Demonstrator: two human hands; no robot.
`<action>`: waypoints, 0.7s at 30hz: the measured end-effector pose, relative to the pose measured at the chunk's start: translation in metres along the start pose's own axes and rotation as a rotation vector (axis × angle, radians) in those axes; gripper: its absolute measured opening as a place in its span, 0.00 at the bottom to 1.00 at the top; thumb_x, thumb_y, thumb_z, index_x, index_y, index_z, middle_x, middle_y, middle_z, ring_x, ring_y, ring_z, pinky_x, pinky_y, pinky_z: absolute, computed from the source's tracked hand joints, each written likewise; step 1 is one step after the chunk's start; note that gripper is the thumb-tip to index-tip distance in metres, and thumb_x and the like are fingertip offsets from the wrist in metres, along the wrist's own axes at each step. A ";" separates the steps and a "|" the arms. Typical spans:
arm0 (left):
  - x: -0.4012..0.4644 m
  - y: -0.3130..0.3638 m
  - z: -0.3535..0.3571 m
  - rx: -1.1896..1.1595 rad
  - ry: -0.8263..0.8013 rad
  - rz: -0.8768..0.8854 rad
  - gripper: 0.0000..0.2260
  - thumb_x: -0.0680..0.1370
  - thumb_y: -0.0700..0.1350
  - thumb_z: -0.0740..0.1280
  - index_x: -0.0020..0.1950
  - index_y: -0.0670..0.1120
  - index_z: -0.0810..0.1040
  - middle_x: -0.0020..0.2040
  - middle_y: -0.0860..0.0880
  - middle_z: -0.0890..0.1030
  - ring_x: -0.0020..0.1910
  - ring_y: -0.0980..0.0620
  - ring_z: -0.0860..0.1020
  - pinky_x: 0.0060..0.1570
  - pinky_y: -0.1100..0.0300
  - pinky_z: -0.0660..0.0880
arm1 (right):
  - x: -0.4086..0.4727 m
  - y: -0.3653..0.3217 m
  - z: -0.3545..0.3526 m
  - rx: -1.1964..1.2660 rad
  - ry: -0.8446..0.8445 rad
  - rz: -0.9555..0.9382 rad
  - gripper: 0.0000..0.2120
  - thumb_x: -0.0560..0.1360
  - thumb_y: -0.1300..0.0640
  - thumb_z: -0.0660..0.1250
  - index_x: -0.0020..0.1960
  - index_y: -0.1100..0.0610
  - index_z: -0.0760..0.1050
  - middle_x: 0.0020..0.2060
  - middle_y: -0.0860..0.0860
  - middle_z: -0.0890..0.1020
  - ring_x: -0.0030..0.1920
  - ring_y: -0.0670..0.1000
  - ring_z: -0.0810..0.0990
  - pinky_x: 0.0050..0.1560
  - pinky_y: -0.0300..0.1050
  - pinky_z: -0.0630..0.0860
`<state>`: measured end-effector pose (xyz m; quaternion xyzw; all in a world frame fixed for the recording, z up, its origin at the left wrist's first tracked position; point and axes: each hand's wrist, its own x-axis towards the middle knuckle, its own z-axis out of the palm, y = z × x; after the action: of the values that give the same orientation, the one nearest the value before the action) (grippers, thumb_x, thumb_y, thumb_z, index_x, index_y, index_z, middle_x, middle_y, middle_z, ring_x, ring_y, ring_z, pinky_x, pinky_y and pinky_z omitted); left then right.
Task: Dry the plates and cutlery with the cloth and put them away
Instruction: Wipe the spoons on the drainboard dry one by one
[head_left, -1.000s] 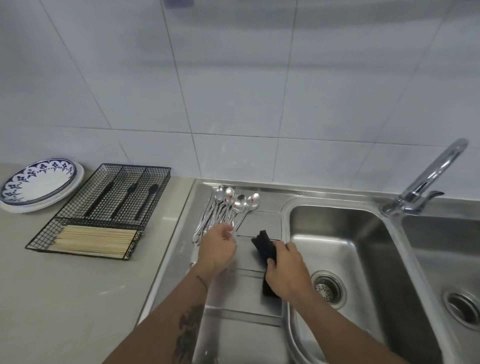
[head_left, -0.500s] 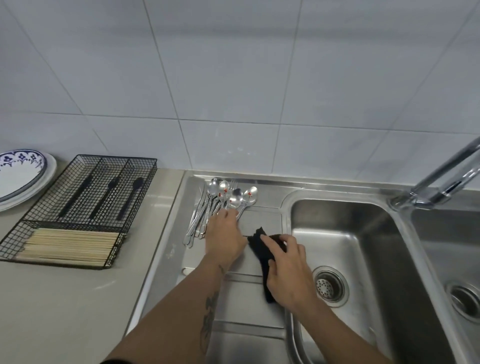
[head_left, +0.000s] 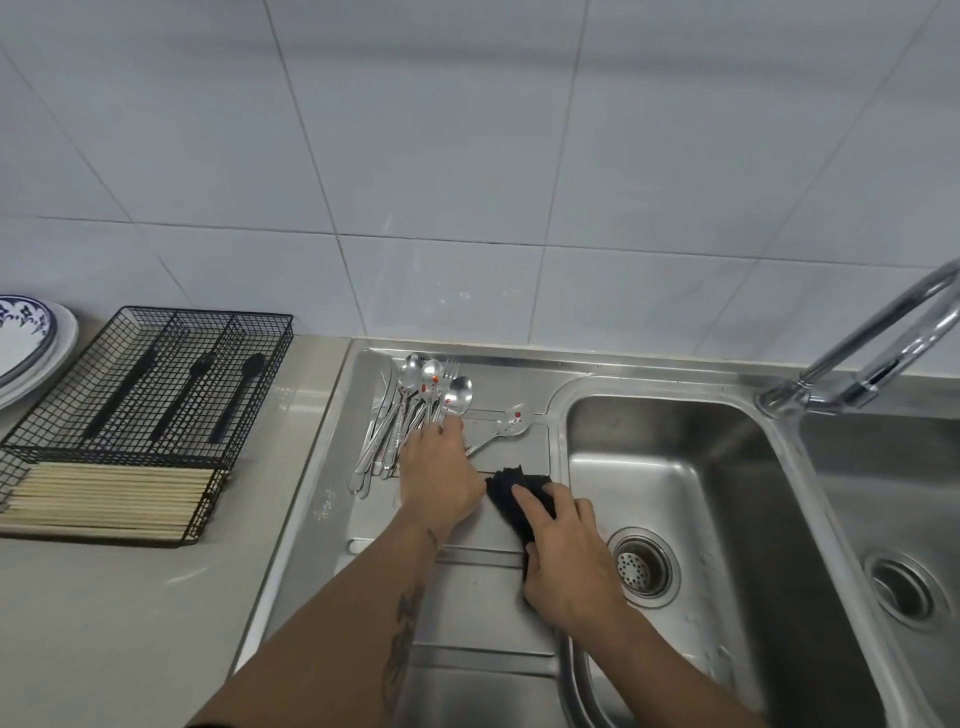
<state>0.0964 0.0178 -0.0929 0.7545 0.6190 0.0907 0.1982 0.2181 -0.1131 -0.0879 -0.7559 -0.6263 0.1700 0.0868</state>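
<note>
The pale desk (head_left: 130, 613) carries a steel sink unit whose ribbed draining board (head_left: 467, 613) lies at its left end, with the main basin (head_left: 691, 467) to the right and a second basin (head_left: 893, 493) at the right edge. A black wire cutlery tray (head_left: 156, 384) sits near the desk's back left, holding three black utensils in its rear compartments and pale chopsticks (head_left: 109, 496) in the front one. Stacked plates (head_left: 31, 348), the top one with a blue pattern, lie at the left edge. A bundle of steel cutlery (head_left: 410, 410) rests at the back of the draining board. The left hand (head_left: 439, 475) lies over the handles, its fingers hidden, so their grip cannot be told. One spoon (head_left: 506, 426) lies apart, just right of the bundle. The right hand (head_left: 566, 561) grips the dark cloth (head_left: 511, 488), fingers curled round it, at the draining board's right edge.
</note>
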 end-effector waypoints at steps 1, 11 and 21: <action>-0.001 0.000 -0.001 0.002 -0.006 0.003 0.23 0.72 0.40 0.66 0.66 0.49 0.68 0.60 0.49 0.75 0.59 0.48 0.70 0.62 0.54 0.68 | 0.000 0.002 0.000 0.018 -0.002 0.005 0.36 0.73 0.60 0.62 0.76 0.44 0.53 0.70 0.48 0.59 0.65 0.53 0.61 0.58 0.45 0.73; -0.018 -0.005 -0.013 -0.077 -0.066 0.008 0.25 0.74 0.38 0.65 0.71 0.48 0.67 0.67 0.48 0.69 0.61 0.45 0.74 0.59 0.53 0.73 | -0.010 0.019 -0.006 0.138 0.049 0.047 0.36 0.72 0.64 0.61 0.75 0.40 0.57 0.66 0.45 0.63 0.60 0.52 0.67 0.57 0.47 0.75; -0.061 -0.010 -0.024 -0.207 -0.018 0.070 0.22 0.75 0.37 0.64 0.68 0.50 0.68 0.57 0.52 0.75 0.52 0.51 0.74 0.50 0.57 0.72 | -0.026 0.012 -0.025 0.364 0.183 0.125 0.27 0.73 0.64 0.61 0.70 0.45 0.70 0.57 0.45 0.69 0.54 0.50 0.76 0.54 0.45 0.77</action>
<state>0.0653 -0.0352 -0.0691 0.7520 0.5778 0.1539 0.2774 0.2341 -0.1386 -0.0648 -0.7774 -0.5267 0.2158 0.2678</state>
